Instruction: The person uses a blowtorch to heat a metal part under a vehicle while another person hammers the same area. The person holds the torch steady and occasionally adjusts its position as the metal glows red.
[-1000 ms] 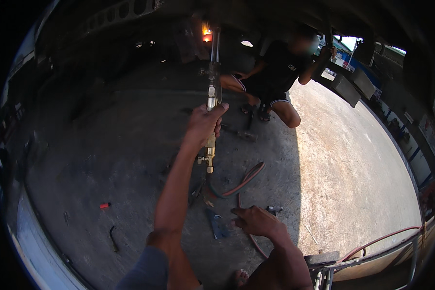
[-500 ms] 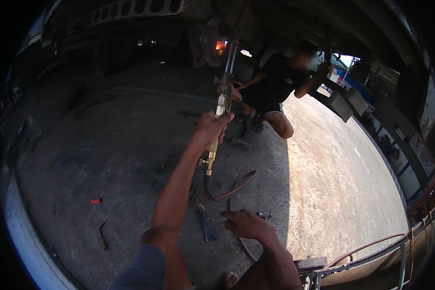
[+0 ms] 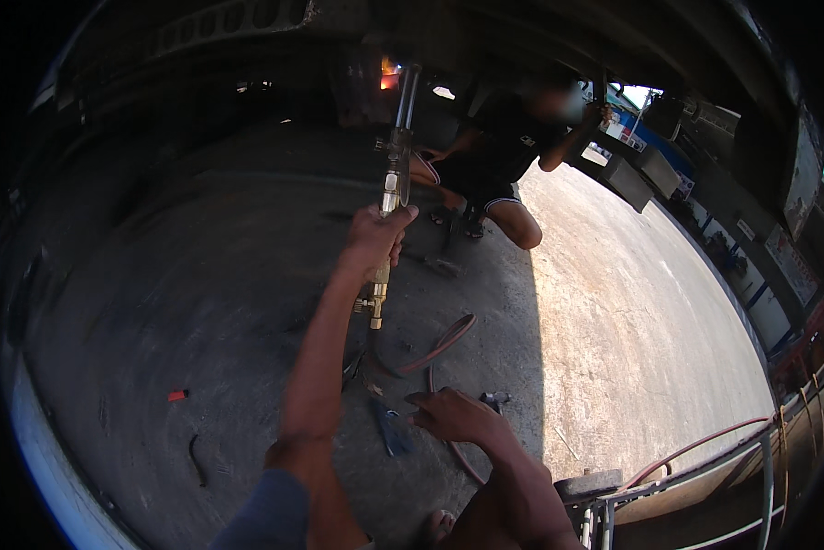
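My left hand (image 3: 375, 240) is wrapped round the brass handle of a cutting torch (image 3: 392, 188), held out in front of me. Its long metal tubes point up and away, under the dark underside of a vehicle (image 3: 485, 46). An orange glow (image 3: 390, 75) shows beside the far end of the tubes; the tip itself is lost in the dark. From the torch's near end a reddish hose (image 3: 444, 341) loops down to the concrete floor. Low in front of me, my right hand (image 3: 458, 417) holds nothing, its forefinger stretched out and apart from the thumb.
Beyond the torch a person in black (image 3: 513, 137) squats, one hand on a vehicle part. On the floor lie a red object (image 3: 177, 395), a dark curved piece (image 3: 197, 460), a flat bluish piece (image 3: 394, 431) and a small metal fitting (image 3: 496, 401). A metal rail (image 3: 687, 495) stands lower right.
The torch, my left hand and the surroundings have shifted left and up in the picture. The orange glow looks larger and brighter. My grip on the torch stays the same.
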Tool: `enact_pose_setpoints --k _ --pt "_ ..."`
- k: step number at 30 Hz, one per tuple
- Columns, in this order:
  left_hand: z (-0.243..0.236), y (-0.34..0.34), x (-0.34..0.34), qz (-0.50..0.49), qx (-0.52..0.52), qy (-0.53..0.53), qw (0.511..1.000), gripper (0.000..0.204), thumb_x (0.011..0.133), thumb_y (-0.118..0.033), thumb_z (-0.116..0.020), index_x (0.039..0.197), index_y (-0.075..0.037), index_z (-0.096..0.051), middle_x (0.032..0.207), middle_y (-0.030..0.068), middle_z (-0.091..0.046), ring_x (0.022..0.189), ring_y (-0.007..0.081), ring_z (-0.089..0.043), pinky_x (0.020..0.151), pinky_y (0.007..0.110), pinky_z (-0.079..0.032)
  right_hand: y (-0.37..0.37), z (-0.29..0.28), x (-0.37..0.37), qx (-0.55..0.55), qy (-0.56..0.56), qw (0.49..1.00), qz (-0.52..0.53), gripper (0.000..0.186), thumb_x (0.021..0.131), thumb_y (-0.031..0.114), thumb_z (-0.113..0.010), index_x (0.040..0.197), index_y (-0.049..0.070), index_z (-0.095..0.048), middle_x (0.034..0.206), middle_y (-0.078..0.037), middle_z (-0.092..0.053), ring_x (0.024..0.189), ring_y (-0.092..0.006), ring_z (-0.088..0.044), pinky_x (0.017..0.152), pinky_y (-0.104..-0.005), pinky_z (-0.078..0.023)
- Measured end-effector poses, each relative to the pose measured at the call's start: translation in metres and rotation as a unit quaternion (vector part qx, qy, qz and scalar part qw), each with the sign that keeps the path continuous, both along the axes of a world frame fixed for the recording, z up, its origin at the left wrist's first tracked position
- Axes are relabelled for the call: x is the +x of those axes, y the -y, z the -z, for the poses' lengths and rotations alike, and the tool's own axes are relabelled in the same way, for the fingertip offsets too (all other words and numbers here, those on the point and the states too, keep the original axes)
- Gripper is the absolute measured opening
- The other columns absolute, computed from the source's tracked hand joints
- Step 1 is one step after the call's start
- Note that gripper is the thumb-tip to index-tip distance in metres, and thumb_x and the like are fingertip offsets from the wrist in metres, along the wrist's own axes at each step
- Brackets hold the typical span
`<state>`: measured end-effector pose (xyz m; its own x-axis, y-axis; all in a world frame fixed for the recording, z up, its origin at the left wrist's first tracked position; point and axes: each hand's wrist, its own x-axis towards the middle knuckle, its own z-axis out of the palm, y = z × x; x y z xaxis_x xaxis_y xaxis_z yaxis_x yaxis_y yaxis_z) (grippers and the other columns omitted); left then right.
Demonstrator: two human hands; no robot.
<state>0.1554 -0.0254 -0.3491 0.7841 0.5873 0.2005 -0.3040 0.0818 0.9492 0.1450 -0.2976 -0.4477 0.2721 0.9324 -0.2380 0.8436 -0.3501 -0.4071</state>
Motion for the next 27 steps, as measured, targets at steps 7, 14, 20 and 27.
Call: enact_pose_setpoints --k 7,14,20,27 --pt "0.005 -0.006 0.003 0.018 -0.01 0.011 1.0 0.032 0.093 -0.03 -0.08 0.093 -0.011 -0.054 0.063 -0.0031 -0.051 0.046 0.0076 -0.047 0.042 0.029 -0.041 -0.009 0.014 -0.003 0.054 0.026 0.998 -0.019 0.047 0.101 0.033 -0.065 0.139 0.007 -0.063 0.099 -0.028 -0.073 0.099 -0.0427 -0.072 0.092 -0.0508 -0.054" --pt "0.001 -0.005 -0.002 0.013 -0.005 0.011 1.0 0.033 0.092 -0.029 -0.081 0.094 -0.01 -0.055 0.064 -0.0024 -0.051 0.046 0.0081 -0.047 0.042 0.029 -0.04 -0.025 -0.001 -0.013 -0.002 0.017 1.0 -0.023 0.039 0.1 0.032 -0.063 0.126 0.002 -0.065 0.109 -0.025 -0.072 0.108 -0.0432 -0.069 0.096 -0.0529 -0.054" --pt "-0.004 -0.001 -0.009 0.012 0.007 0.017 1.0 0.032 0.092 -0.03 -0.08 0.094 -0.009 -0.056 0.065 -0.0019 -0.052 0.047 0.0084 -0.048 0.042 0.028 -0.042 -0.028 0.003 -0.014 -0.018 0.02 1.0 -0.01 0.036 0.1 0.032 -0.062 0.119 0.002 -0.068 0.112 -0.024 -0.072 0.11 -0.0425 -0.069 0.098 -0.053 -0.054" --pt "-0.004 0.003 -0.01 0.004 0.018 0.017 1.0 0.033 0.092 -0.031 -0.08 0.091 -0.008 -0.056 0.065 -0.0014 -0.053 0.047 0.0084 -0.049 0.043 0.029 -0.043 -0.026 0.008 -0.012 0.026 0.037 0.998 -0.037 0.048 0.1 0.034 -0.065 0.139 0.005 -0.063 0.098 -0.027 -0.074 0.1 -0.0431 -0.072 0.093 -0.05 -0.055"
